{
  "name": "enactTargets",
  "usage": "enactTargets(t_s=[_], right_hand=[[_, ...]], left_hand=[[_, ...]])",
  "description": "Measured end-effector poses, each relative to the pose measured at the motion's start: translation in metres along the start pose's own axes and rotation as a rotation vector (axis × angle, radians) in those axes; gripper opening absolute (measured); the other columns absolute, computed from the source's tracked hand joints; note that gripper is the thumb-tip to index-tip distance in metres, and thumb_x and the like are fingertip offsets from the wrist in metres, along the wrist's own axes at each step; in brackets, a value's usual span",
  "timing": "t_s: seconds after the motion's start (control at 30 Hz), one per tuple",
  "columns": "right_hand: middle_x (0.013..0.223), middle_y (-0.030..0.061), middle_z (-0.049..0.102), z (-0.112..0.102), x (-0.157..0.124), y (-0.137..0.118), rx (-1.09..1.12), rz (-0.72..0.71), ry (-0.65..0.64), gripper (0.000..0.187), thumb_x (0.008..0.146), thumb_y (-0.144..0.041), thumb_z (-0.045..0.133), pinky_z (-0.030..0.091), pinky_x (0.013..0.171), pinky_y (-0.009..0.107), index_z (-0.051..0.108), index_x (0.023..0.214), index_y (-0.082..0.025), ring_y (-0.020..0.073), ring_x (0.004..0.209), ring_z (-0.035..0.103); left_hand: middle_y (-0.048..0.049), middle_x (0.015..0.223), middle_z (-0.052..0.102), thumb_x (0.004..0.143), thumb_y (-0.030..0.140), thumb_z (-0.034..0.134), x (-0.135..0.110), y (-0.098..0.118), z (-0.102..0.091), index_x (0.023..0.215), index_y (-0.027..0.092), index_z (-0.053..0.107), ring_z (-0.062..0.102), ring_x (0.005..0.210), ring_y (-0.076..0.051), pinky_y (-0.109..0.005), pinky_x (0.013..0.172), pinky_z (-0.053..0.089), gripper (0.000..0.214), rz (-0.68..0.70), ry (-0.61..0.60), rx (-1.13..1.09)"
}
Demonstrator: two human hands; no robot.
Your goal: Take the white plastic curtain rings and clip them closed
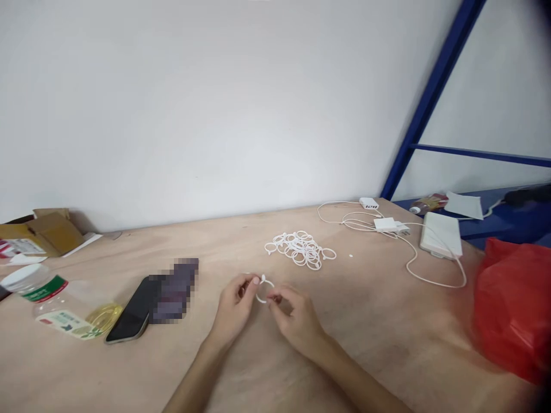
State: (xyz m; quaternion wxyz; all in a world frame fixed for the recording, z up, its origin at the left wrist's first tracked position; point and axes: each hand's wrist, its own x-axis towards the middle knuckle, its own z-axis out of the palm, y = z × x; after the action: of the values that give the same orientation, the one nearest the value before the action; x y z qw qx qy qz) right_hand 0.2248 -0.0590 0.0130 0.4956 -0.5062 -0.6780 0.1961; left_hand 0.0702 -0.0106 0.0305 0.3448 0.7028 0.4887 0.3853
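Between my two hands is a white plastic ring point(259, 299) with a small knob at its top. My left hand point(236, 305) pinches it near the knob with thumb and forefinger. Opposite, my right hand point(297, 318) has its fingertips closed on the ring's lower right side. A loose heap of similar white rings point(301, 250) lies on the table just beyond my hands. Part of the held ring is hidden behind the fingertips.
To the left are a phone point(134, 310), a clear jar point(51, 301) on its side and a cardboard box point(55, 232). At right, white cables run by a power adapter point(385, 224), a white box point(441, 235) and a red plastic bag point(512, 310). A blue metal frame point(430, 97) stands behind.
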Motion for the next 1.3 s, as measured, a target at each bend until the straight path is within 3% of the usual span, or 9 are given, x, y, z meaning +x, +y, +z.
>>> enactTargets(t_s=[0.17, 0.33, 0.43, 0.57, 0.7, 0.83, 0.93, 1.1, 1.3], right_hand=[[0.069, 0.0015, 0.064, -0.005, 0.003, 0.013, 0.006, 0.107, 0.087, 0.01, 0.076, -0.015, 0.054, 0.045, 0.065, 0.027, 0.063, 0.074, -0.019, 0.016, 0.067, 0.058], [0.073, 0.0024, 0.065, -0.007, 0.004, 0.013, 0.02, 0.147, 0.101, 0.012, 0.075, -0.014, 0.052, 0.045, 0.066, 0.027, 0.063, 0.075, -0.019, 0.0162, 0.069, 0.059], [0.073, 0.0028, 0.065, -0.008, 0.005, 0.01, 0.038, 0.158, 0.1, 0.013, 0.076, -0.015, 0.051, 0.045, 0.067, 0.027, 0.063, 0.076, -0.019, 0.0164, 0.07, 0.058], [0.073, 0.0022, 0.064, -0.009, 0.006, 0.008, 0.099, 0.241, 0.113, 0.01, 0.077, -0.019, 0.052, 0.043, 0.067, 0.028, 0.061, 0.078, -0.019, 0.0163, 0.069, 0.057], [0.073, 0.0006, 0.062, -0.006, 0.006, 0.005, 0.303, 0.385, 0.077, 0.005, 0.075, -0.023, 0.058, 0.041, 0.065, 0.027, 0.056, 0.077, -0.019, 0.0149, 0.068, 0.054], [0.069, -0.0025, 0.061, -0.004, 0.006, 0.003, 0.626, 0.509, 0.015, 0.02, 0.069, -0.026, 0.066, 0.039, 0.063, 0.025, 0.049, 0.078, -0.02, 0.0126, 0.064, 0.053], [0.067, -0.0034, 0.063, -0.007, 0.008, 0.0, 0.819, 0.633, -0.039, 0.029, 0.064, -0.026, 0.072, 0.037, 0.058, 0.022, 0.049, 0.081, -0.02, 0.0112, 0.062, 0.054], [0.057, -0.0014, 0.058, -0.021, 0.013, -0.006, 0.863, 0.719, -0.372, 0.032, 0.075, -0.046, 0.064, 0.021, 0.038, 0.02, 0.059, 0.069, -0.015, 0.0051, 0.041, 0.039], [0.051, -0.0034, 0.051, -0.03, 0.01, -0.006, 1.042, 0.743, -0.497, 0.034, 0.071, -0.043, 0.072, 0.012, 0.037, 0.02, 0.059, 0.061, -0.014, 0.0032, 0.041, 0.034]], left_hand=[[-0.0128, 0.12, 0.062, 0.086, 0.043, 0.043, 0.02, -0.027, -0.051, 0.116, 0.02, 0.06, 0.045, 0.119, -0.033, -0.051, 0.099, 0.03, 0.042, -0.093, 0.344, 0.756], [-0.0167, 0.128, 0.058, 0.088, 0.047, 0.035, 0.029, -0.062, -0.081, 0.133, 0.016, 0.048, 0.035, 0.129, -0.036, -0.055, 0.103, 0.022, 0.056, -0.3, 0.326, 1.046], [-0.0163, 0.123, 0.061, 0.088, 0.047, 0.035, 0.029, -0.067, -0.082, 0.128, 0.016, 0.053, 0.038, 0.126, -0.036, -0.057, 0.104, 0.02, 0.053, -0.275, 0.336, 1.047], [-0.0143, 0.124, 0.059, 0.088, 0.045, 0.035, 0.021, -0.043, -0.06, 0.116, 0.018, 0.059, 0.044, 0.122, -0.032, -0.051, 0.103, 0.028, 0.046, -0.117, 0.407, 0.731], [-0.0081, 0.107, 0.067, 0.087, 0.051, 0.04, 0.004, -0.007, -0.014, 0.108, 0.02, 0.063, 0.061, 0.094, -0.022, -0.034, 0.082, 0.046, 0.044, -0.085, 0.087, 0.114], [-0.0029, 0.077, 0.064, 0.084, 0.053, 0.048, -0.005, 0.01, 0.018, 0.095, 0.015, 0.066, 0.048, 0.05, -0.01, -0.024, 0.05, 0.038, 0.043, -0.173, -0.147, -0.253], [0.001, 0.066, 0.058, 0.079, 0.048, 0.06, -0.007, 0.012, 0.021, 0.083, 0.013, 0.064, 0.035, 0.041, -0.004, -0.021, 0.044, 0.026, 0.036, -0.222, -0.291, -0.494], [-0.0013, 0.065, 0.059, 0.077, 0.038, 0.067, -0.017, 0.012, 0.012, 0.069, 0.012, 0.059, 0.033, 0.042, -0.002, -0.02, 0.043, 0.02, 0.028, -0.465, -0.476, -0.844], [0.0023, 0.059, 0.049, 0.074, 0.035, 0.072, -0.026, 0.014, 0.013, 0.064, 0.012, 0.055, 0.027, 0.044, -0.002, -0.019, 0.044, 0.018, 0.03, -0.552, -0.535, -1.038]])
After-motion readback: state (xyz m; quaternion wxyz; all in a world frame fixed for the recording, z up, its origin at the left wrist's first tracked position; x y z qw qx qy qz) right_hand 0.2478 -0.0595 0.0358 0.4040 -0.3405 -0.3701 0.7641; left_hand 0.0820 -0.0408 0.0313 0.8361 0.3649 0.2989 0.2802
